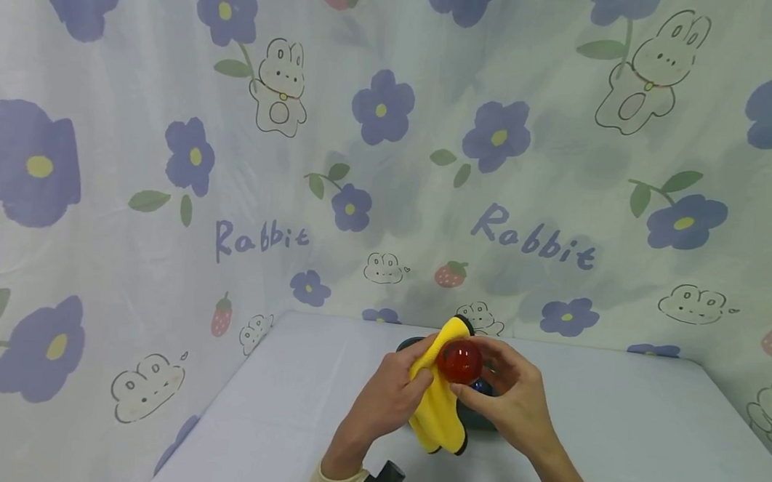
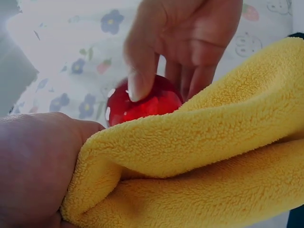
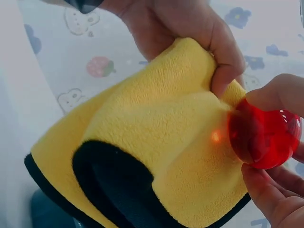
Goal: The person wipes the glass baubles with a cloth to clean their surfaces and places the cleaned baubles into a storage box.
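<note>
My left hand (image 1: 387,394) grips a yellow plush cloth (image 1: 437,412) with black edging, its thumb pressing the folds. The cloth hangs down from that hand in loose folds. Between thumb and fingertips, my right hand (image 1: 518,397) holds a shiny, see-through red ball (image 1: 460,361). The ball is right up against the cloth; in the right wrist view the red ball (image 3: 266,135) casts a red glow on the yellow pile. The cloth (image 2: 199,137) hides the ball's lower part in the left wrist view.
Behind the hands, a dark bowl-like container (image 1: 479,420) stands on the white table (image 1: 246,408), mostly hidden by them. A dark blue shiny ball (image 1: 481,386) shows at it. A flower-and-rabbit patterned curtain (image 1: 415,184) closes off the back and sides.
</note>
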Demonstrator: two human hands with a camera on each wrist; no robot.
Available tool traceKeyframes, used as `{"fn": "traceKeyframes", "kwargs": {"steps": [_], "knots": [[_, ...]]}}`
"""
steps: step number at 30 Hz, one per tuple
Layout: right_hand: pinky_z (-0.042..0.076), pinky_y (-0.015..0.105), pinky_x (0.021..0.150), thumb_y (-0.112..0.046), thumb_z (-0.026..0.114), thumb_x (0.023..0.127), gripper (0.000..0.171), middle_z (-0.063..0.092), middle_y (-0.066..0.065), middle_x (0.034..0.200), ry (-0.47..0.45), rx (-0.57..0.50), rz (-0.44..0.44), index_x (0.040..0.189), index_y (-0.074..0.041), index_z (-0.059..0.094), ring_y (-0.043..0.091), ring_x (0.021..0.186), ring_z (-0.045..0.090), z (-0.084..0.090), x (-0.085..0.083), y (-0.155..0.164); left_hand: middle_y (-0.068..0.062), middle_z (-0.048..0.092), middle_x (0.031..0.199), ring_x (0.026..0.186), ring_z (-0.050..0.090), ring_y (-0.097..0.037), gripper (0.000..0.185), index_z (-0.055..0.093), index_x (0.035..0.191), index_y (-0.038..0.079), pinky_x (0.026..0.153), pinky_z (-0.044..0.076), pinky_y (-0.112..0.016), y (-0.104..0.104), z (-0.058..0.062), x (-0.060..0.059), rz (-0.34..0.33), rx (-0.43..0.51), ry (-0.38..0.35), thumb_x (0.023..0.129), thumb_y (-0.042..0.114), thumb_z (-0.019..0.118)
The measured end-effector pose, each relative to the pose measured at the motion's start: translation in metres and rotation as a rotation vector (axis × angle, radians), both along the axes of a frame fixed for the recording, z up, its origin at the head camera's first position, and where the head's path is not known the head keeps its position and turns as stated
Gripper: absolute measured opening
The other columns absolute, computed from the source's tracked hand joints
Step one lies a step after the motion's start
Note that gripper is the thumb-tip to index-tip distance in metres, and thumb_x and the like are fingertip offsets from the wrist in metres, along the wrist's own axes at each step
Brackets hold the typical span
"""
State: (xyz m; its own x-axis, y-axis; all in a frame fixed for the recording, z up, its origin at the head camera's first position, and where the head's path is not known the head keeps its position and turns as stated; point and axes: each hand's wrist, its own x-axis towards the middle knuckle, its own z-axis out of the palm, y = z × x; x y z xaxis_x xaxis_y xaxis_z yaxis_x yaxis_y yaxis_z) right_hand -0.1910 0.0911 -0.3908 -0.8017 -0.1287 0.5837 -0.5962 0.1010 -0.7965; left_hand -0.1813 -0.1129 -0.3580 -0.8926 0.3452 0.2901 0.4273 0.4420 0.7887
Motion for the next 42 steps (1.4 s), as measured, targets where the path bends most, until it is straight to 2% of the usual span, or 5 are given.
{"fn": "traceKeyframes", "kwargs": {"steps": [10,19,26,36,42], "knots": [[0.054,0.017,0.095,-0.001,0.088,0.076,0.061,0.067,0.009,0.129,-0.019,0.019,-0.062,0.131,-0.007,0.063,0.002,0.111,0.068,-0.002,-0.006,0.004,-0.005,0.068,0.104,0.073,0.06,-0.009,0.056,0.048,0.155,0.011,0.07,0.054,-0.022,0.002,0.004,0.004,0.034,-0.022,-0.02,0.099,0.012,0.047],[0.056,0.019,0.091,-0.01,0.09,0.076,0.063,0.073,0.004,0.124,-0.017,0.112,-0.167,0.134,-0.014,0.066,0.001,0.103,0.069,-0.003,-0.01,0.007,-0.007,0.07,0.104,0.072,0.059,-0.007,0.055,0.051,0.153,0.012,0.069,0.054,-0.021,0.0,0.008,0.01,0.064,-0.025,0.035,0.098,0.01,0.046],[0.058,0.021,0.089,-0.012,0.09,0.076,0.063,0.074,0.005,0.119,-0.042,0.131,-0.133,0.134,-0.012,0.066,0.007,0.094,0.071,-0.004,-0.01,0.008,-0.009,0.071,0.112,0.076,0.06,-0.007,0.054,0.053,0.152,0.012,0.072,0.055,-0.021,0.0,0.008,0.012,0.061,-0.002,0.09,0.098,0.008,0.047],[0.059,0.024,0.089,-0.019,0.09,0.078,0.058,0.072,0.003,0.12,-0.044,0.188,-0.043,0.13,-0.019,0.066,0.011,0.095,0.072,-0.005,-0.01,0.007,-0.006,0.07,0.127,0.076,0.058,-0.007,0.052,0.056,0.149,0.014,0.074,0.055,-0.022,0.001,0.004,0.011,0.046,0.032,0.134,0.099,0.004,0.047],[0.059,0.023,0.089,-0.019,0.092,0.075,0.06,0.07,0.006,0.121,-0.043,0.206,-0.039,0.129,-0.019,0.066,0.011,0.096,0.07,-0.006,-0.008,0.006,-0.005,0.07,0.127,0.074,0.057,-0.006,0.052,0.058,0.147,0.014,0.072,0.054,-0.021,0.003,0.003,0.008,0.034,0.03,0.156,0.098,0.002,0.046]]}}
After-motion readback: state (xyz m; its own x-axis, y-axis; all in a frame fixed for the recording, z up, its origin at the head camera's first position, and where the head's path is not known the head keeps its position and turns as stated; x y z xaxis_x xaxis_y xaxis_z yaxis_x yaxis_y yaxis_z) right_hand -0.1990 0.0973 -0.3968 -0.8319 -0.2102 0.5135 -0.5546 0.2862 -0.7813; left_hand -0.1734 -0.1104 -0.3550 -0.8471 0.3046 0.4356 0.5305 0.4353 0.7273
